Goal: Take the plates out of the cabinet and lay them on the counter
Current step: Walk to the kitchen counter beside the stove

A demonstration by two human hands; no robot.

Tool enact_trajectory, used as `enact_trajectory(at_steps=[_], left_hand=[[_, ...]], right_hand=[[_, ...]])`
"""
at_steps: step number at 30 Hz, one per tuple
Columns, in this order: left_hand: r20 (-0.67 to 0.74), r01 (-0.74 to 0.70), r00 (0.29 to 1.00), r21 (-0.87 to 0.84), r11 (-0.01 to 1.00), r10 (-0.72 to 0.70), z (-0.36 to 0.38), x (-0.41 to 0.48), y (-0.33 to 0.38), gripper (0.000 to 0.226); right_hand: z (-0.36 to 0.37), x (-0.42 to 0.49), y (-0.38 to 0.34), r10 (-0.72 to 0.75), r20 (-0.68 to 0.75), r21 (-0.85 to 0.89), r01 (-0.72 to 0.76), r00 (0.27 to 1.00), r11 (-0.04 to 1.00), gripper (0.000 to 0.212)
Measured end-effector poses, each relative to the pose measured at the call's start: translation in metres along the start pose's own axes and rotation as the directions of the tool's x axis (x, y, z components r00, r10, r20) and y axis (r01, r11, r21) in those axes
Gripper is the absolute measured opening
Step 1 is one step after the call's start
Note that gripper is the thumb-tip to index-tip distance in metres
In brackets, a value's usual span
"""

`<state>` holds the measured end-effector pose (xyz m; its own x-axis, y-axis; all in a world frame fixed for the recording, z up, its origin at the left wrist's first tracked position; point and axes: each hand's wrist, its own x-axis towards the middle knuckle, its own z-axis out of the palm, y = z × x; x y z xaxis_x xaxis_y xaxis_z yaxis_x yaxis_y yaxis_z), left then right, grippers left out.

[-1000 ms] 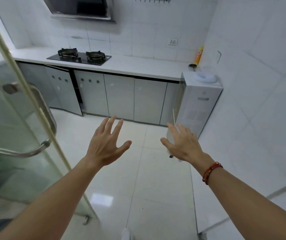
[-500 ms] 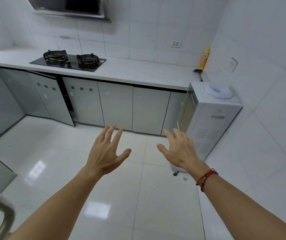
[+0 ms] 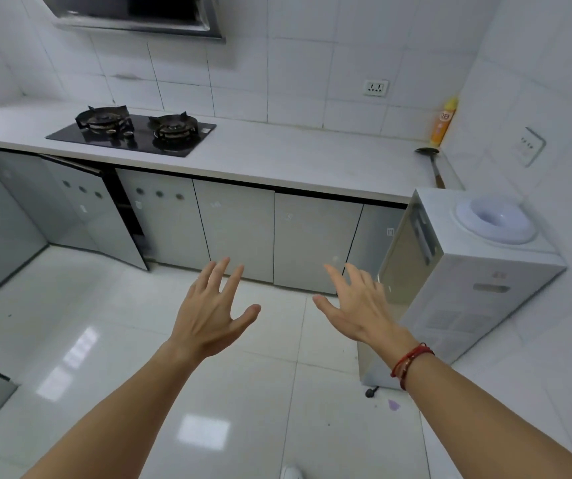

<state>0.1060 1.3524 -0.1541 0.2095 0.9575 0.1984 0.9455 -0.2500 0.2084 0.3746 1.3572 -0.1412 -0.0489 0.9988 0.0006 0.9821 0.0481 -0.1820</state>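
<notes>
A white counter (image 3: pixel 277 157) runs along the back wall over a row of grey cabinets (image 3: pixel 236 229). One cabinet door (image 3: pixel 104 216) under the stove stands ajar, with a dark gap behind it. No plates are visible. My left hand (image 3: pixel 208 316) and my right hand (image 3: pixel 360 309) are held out in front of me over the floor, fingers spread, holding nothing. Both hands are well short of the cabinets. A red cord bracelet circles my right wrist.
A black two-burner gas stove (image 3: pixel 132 133) is set in the counter's left part, under a range hood (image 3: pixel 139 15). An orange bottle (image 3: pixel 443 122) and a ladle (image 3: pixel 431 160) lie at the counter's right end. A white water dispenser (image 3: pixel 467 281) stands at the right.
The view has moved forward past a glass door into the kitchen and closer to the cabinets. Both hands stay raised and spread.
</notes>
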Motion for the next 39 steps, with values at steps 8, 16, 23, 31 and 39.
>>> enact_trajectory(at_steps=[8,16,23,31,39], left_hand=[[0.030,0.034,0.999,0.004,0.999,-0.035,0.021,0.122,-0.023,0.083],[0.055,0.031,0.998,0.020,0.999,-0.032,0.043,0.206,-0.059,0.084],[0.095,-0.017,0.995,-0.002,1.000,0.017,0.074,0.295,-0.116,0.084],[0.197,-0.051,0.979,-0.059,0.997,0.062,0.100,0.395,-0.189,0.085],[0.263,-0.098,0.957,-0.101,0.990,0.121,0.126,0.456,-0.220,0.086]], right_hand=[[-0.005,0.129,0.019,-0.011,0.051,-0.007,0.012,0.999,1.000,0.069],[0.002,0.220,0.015,-0.013,0.098,-0.017,0.014,0.995,1.000,0.069],[0.029,0.308,-0.005,0.036,0.117,-0.045,-0.031,0.993,0.998,0.068],[0.052,0.405,-0.038,0.153,0.166,-0.072,-0.143,0.974,0.987,0.069],[0.065,0.463,-0.056,0.211,0.165,-0.058,-0.204,0.963,0.977,0.068]])
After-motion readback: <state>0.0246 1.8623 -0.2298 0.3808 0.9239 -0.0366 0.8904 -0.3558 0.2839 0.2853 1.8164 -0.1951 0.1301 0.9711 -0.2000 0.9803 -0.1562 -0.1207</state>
